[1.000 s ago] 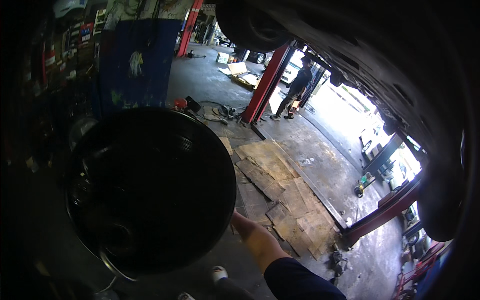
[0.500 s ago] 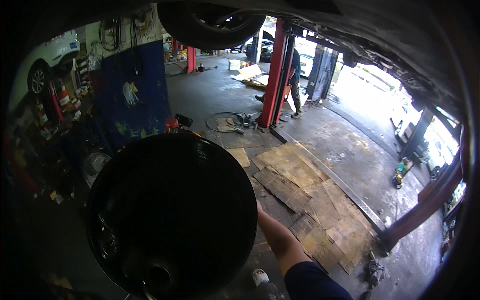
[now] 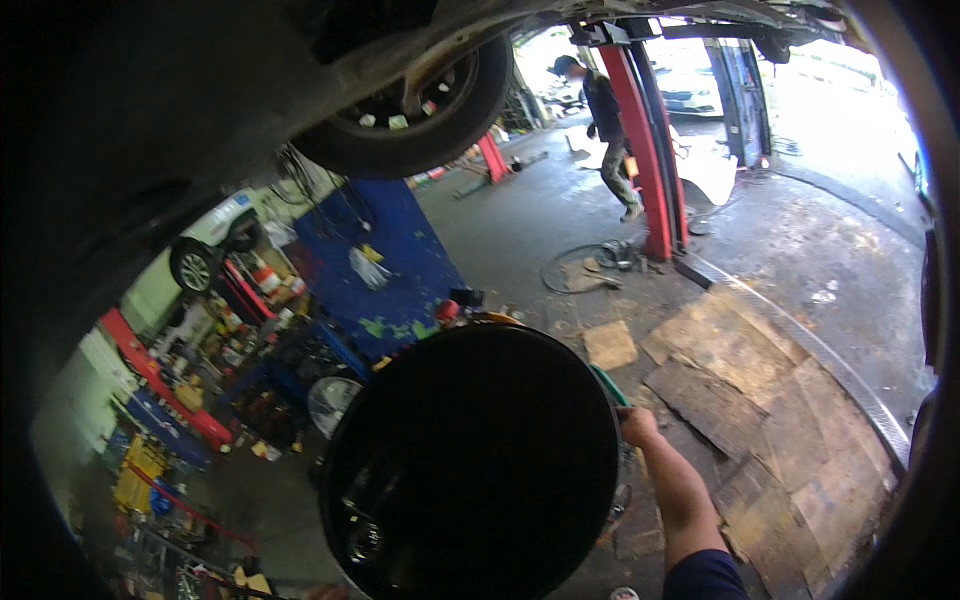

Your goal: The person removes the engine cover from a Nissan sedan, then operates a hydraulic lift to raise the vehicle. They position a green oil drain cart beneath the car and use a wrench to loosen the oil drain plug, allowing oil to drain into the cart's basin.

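Observation:
A large round black drain pan (image 3: 470,460) fills the lower middle of the view, with dark shiny fluid or wet fittings at its lower left. My right hand (image 3: 638,425) is closed at the pan's right side, at the end of a green bar or handle (image 3: 605,388) that runs along the rim. The pan hides part of what the fingers grip. At the lower edge, left of the pan, a sliver of my left hand (image 3: 326,593) shows; its fingers are hidden. Overhead hangs a raised car's wheel (image 3: 420,115), beyond the pan.
A red lift post (image 3: 640,140) stands far right of centre, with a person (image 3: 605,130) walking beside it. Flattened cardboard (image 3: 740,340) covers the floor at right. A coiled hose (image 3: 580,268) lies ahead. Cluttered parts and a blue panel (image 3: 380,270) are at left.
The view has tilted and swung left, so the pan appears farther right and lower. My right hand now shows at the green bar. The person has stepped out left of the post.

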`<action>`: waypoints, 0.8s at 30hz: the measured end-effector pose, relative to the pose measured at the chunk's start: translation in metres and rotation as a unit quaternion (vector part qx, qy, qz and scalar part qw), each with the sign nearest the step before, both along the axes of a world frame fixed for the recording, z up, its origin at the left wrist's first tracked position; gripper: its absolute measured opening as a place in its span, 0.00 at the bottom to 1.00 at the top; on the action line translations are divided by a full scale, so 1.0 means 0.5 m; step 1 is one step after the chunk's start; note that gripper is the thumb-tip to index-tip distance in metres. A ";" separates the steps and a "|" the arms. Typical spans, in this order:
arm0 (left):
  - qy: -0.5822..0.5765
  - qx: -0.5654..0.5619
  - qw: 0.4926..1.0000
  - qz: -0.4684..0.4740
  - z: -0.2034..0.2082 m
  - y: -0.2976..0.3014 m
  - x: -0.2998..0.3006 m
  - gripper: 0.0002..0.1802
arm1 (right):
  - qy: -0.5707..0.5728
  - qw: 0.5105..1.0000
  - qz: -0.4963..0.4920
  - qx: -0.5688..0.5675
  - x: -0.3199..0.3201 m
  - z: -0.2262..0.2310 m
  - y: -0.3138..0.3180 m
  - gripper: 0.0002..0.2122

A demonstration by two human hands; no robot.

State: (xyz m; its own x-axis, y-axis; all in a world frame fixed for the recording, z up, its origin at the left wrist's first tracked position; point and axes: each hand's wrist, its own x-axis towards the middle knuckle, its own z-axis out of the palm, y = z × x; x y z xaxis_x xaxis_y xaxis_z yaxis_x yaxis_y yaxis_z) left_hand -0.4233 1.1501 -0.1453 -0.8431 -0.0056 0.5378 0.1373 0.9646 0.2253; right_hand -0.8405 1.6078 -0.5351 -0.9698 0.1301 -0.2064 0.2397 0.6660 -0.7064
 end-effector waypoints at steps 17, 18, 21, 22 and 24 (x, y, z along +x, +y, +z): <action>0.006 -0.080 0.990 -0.117 0.060 0.296 -0.195 0.19 | 0.043 0.995 -0.080 -0.044 -0.110 0.004 0.200 0.22; 0.016 -0.088 0.991 -0.104 0.057 0.291 -0.200 0.19 | 0.066 0.993 -0.079 -0.066 -0.112 0.008 0.204 0.22; 0.044 -0.087 0.991 -0.091 0.048 0.260 -0.230 0.19 | 0.057 0.993 -0.077 -0.074 -0.114 0.022 0.223 0.22; 0.040 -0.097 0.991 -0.080 0.047 0.249 -0.239 0.19 | 0.069 0.991 -0.079 -0.082 -0.117 0.025 0.228 0.22; 0.028 -0.109 0.992 -0.058 0.044 0.233 -0.254 0.18 | 0.084 0.992 -0.066 -0.063 -0.125 0.027 0.236 0.23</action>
State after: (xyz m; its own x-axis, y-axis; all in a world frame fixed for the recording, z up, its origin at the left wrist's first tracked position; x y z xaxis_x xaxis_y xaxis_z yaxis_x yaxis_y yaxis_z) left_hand -0.5501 1.2665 -0.1234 -0.7999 0.2113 0.5617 0.2560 0.9667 0.0010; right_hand -0.9032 1.7260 -0.5214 -0.9683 0.2410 -0.0660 0.1903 0.5403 -0.8197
